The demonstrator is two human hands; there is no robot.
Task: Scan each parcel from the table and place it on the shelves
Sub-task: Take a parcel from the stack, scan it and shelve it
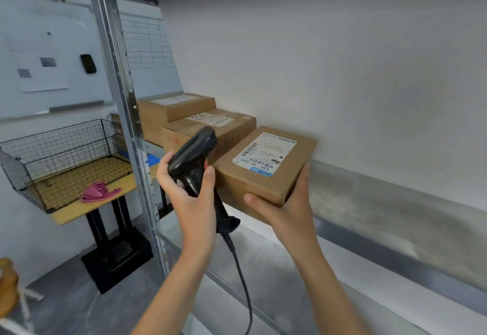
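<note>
My right hand (286, 204) grips a small brown cardboard parcel (266, 174) by its near right corner, thumb on the front face, fingers up its right side. A white shipping label with barcodes faces up on the parcel. It sits at or just above the metal shelf (369, 229), beside two other brown parcels: a middle one (210, 129) and a rear one (171, 109). My left hand (188, 192) grips a black corded barcode scanner (195, 155) by its handle, head raised just left of the held parcel.
The shelf's grey upright post (123, 113) stands left of my hands. Beyond it, a small wooden table (87, 203) carries a black wire basket (60, 155) and a pink cloth (97, 192). A whiteboard hangs on the wall. Bare shelf stretches to the right.
</note>
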